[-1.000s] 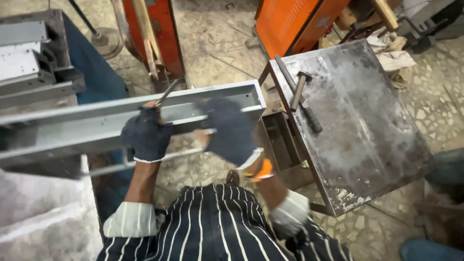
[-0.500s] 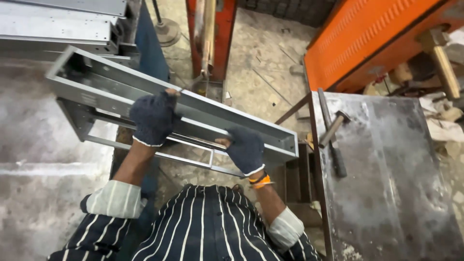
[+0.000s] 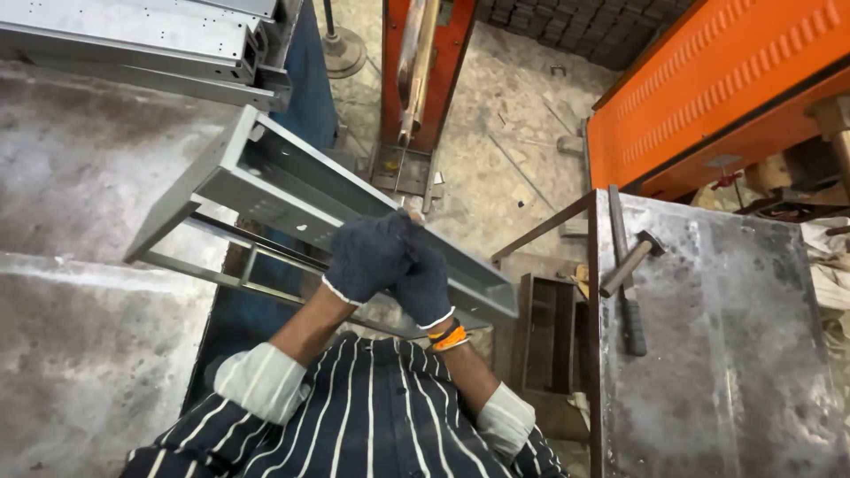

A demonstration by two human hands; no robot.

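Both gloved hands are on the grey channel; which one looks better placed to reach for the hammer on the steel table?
Right, probably. The right hand grips the grey metal channel on the side nearer the hammer on the steel table; the left hand would have to cross over it.

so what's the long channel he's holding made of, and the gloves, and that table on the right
Channel: looks like folded sheet metal with a smooth matt grey coat; thin walls, crisp bends, small punched holes. Gloves on the left hand and right hand: dark knitted fabric, with ribbed pale-edged cuffs. Table: probably bare steel plate, dull, scratched and stained.
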